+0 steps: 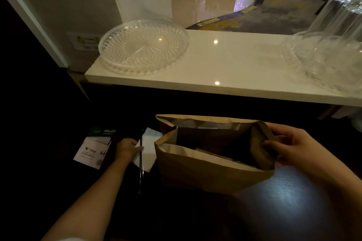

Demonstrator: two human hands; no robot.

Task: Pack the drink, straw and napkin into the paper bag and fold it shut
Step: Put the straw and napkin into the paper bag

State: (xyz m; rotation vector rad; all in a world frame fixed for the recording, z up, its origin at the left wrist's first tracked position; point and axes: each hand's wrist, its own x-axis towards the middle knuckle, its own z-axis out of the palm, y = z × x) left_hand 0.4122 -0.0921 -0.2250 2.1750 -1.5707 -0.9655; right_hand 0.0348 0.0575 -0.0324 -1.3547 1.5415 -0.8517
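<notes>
Bag (205,174) of brown paper stands open-mouthed on the dark counter, and the right hand (293,145) pinches its right side panel between thumb and fingers, holding the mouth wide. Just left of it the left hand (128,148) lies palm-down with its fingers on the white napkin (148,154), where the dark straw (140,166) also lies; whether those fingers grip either I cannot tell. Behind, a white shelf (225,68) holds a clear plate (144,47).
</notes>
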